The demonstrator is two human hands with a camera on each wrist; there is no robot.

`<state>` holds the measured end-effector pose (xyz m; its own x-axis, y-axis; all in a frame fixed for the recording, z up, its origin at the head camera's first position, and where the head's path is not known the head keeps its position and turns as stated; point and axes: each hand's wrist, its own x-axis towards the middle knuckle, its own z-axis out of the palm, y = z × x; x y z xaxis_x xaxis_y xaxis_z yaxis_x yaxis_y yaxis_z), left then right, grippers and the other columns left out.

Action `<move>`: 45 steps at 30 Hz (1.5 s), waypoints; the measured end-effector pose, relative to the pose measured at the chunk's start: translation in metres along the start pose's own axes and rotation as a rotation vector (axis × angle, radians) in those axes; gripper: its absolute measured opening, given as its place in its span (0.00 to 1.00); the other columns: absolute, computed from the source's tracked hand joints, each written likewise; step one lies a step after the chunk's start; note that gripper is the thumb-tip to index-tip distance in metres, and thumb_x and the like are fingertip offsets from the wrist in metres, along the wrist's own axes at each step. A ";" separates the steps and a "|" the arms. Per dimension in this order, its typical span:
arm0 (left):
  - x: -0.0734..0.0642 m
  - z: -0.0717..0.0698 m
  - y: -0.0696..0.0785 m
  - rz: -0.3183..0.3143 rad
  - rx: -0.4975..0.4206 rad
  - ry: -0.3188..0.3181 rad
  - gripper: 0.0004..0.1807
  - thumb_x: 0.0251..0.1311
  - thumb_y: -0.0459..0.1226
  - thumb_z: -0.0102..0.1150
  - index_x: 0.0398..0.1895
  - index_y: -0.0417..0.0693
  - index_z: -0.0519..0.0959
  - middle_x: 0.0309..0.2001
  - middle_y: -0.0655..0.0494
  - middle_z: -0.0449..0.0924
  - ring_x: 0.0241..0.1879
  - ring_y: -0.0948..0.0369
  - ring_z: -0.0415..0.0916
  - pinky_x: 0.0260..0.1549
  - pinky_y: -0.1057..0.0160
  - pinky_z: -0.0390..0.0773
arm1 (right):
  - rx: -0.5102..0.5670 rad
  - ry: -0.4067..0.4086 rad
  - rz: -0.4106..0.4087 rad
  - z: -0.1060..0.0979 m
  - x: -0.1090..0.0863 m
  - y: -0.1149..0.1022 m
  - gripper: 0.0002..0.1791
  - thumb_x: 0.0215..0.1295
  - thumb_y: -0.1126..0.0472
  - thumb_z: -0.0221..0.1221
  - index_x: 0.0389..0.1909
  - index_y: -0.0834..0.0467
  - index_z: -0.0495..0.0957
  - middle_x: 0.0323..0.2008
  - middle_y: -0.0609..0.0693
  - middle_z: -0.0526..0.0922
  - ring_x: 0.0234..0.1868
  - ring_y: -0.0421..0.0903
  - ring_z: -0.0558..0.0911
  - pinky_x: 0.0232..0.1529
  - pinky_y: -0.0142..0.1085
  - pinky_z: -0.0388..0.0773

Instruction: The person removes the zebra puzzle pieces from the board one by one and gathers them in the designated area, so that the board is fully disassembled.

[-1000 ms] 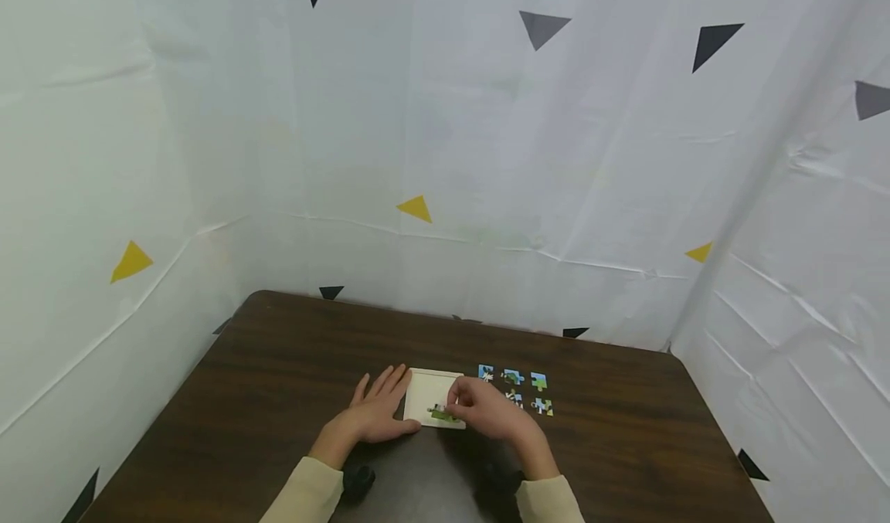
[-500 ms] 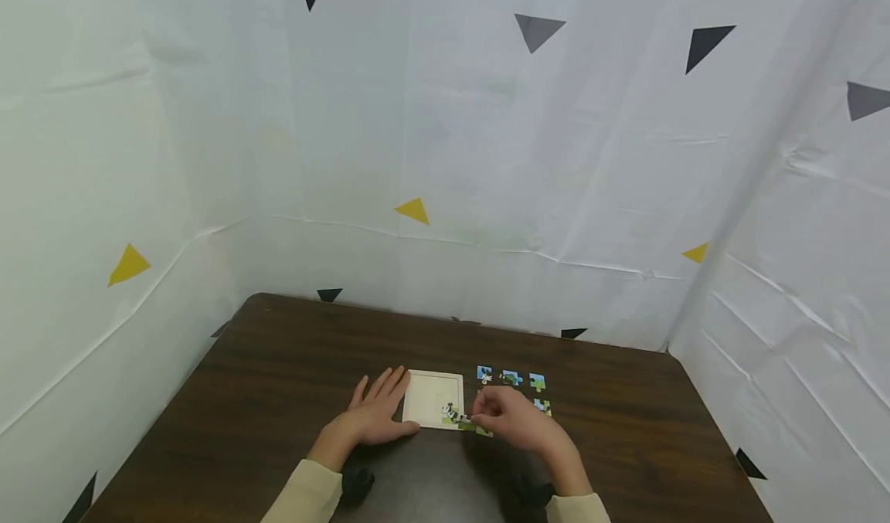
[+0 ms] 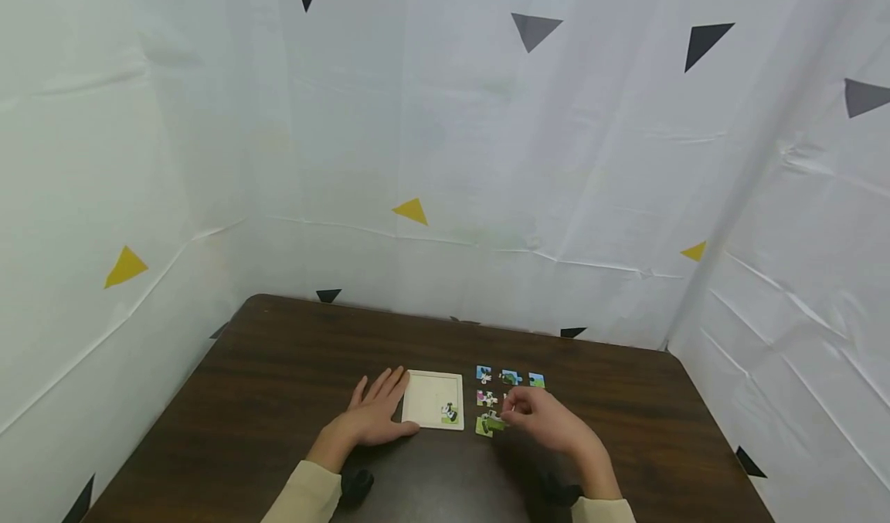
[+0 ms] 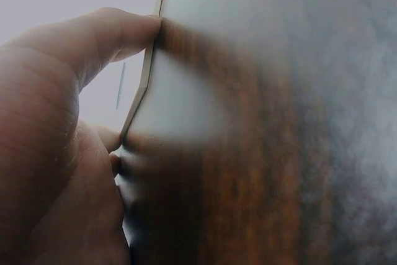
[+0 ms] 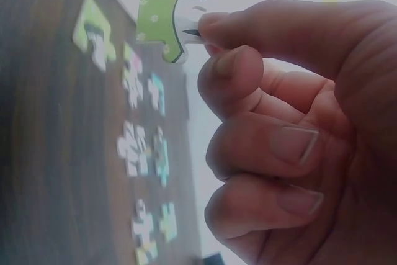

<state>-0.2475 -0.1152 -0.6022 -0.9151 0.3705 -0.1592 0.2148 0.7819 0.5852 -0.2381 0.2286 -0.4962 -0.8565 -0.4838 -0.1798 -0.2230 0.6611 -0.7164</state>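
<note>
My left hand [image 3: 378,413] rests flat with spread fingers along the left side of a pale square puzzle tray [image 3: 426,392]. In the left wrist view, its thumb [image 4: 118,32] touches the tray's edge. One green, black and white jigsaw piece [image 3: 450,412] sits in the tray's near right corner. Right of the tray, my right hand [image 3: 549,421] pinches another jigsaw piece [image 5: 158,20], green with white flowers and a white part, between thumb and index finger. It is held above the table, overlapping a green piece [image 3: 481,428] in the head view.
Several loose jigsaw pieces [image 3: 511,377] lie in rows right of the tray, some hidden behind my right hand. The dark wooden table [image 3: 292,353] ends at a white curtain [image 3: 473,160] with coloured triangles.
My right hand has moved right, from over the tray to beside the loose pieces, carrying the pinched jigsaw piece. The corner piece in the tray is now uncovered. My left hand has stayed put.
</note>
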 end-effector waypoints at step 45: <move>0.003 0.001 -0.007 0.006 -0.005 -0.007 0.58 0.68 0.67 0.59 0.91 0.54 0.45 0.90 0.55 0.38 0.90 0.50 0.34 0.83 0.33 0.28 | 0.018 -0.002 0.099 -0.006 -0.005 0.046 0.11 0.73 0.61 0.67 0.46 0.64 0.79 0.27 0.49 0.78 0.27 0.44 0.73 0.27 0.37 0.70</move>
<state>-0.2514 -0.1185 -0.6075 -0.9113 0.3789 -0.1610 0.2188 0.7771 0.5902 -0.2474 0.2650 -0.5241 -0.8729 -0.4177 -0.2521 -0.1284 0.6953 -0.7072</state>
